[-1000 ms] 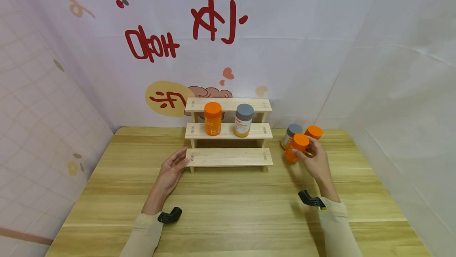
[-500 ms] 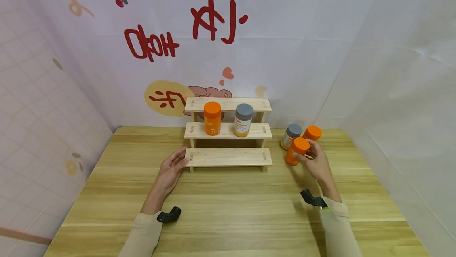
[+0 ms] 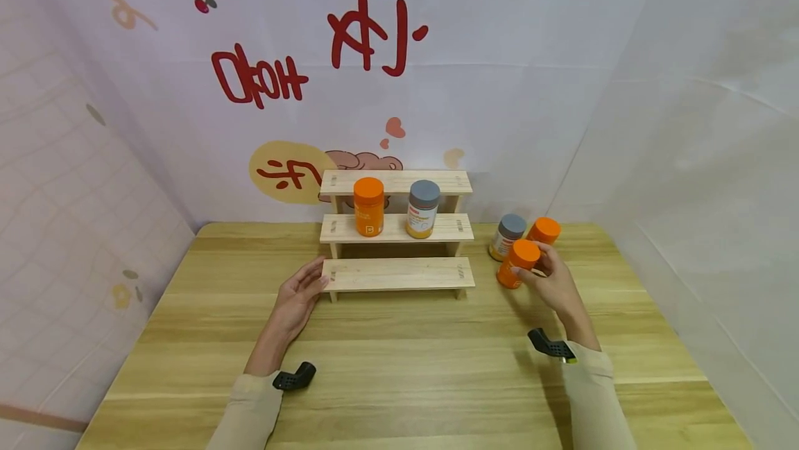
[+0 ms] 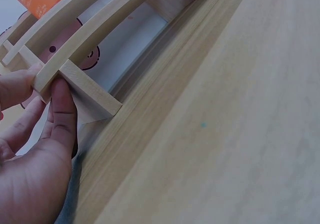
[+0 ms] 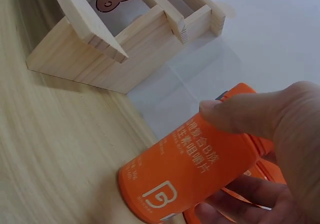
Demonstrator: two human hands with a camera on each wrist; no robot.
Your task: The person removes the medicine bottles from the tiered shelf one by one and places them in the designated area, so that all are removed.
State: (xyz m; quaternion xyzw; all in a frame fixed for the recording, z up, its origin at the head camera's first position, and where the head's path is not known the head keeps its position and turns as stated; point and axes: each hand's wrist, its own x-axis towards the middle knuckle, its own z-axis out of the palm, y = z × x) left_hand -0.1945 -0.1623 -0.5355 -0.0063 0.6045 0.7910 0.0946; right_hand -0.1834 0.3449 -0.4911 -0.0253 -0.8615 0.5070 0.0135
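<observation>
The front orange bottle (image 5: 185, 169) sits a touch lower in the head view than a second ago, brought down or slightly toward the front edge of the worktop (image 3: 406, 367), and has barely shifted in the last half second. It is near the back right corner, right of the wooden rack (image 3: 399, 274); whether its base touches down is unclear. The right hand (image 3: 552, 287) pinches it between thumb and fingers. Just behind, toward the back edge, stand a grey-capped bottle (image 3: 505, 242) and a rear orange bottle (image 3: 544, 230). The left hand (image 3: 298, 299) pinches the left end of the rack's lowest step, unchanged. With two bottles (image 3: 422, 211) on the middle step, the work seems paused at the grip, with the held bottle still off the rack.
</observation>
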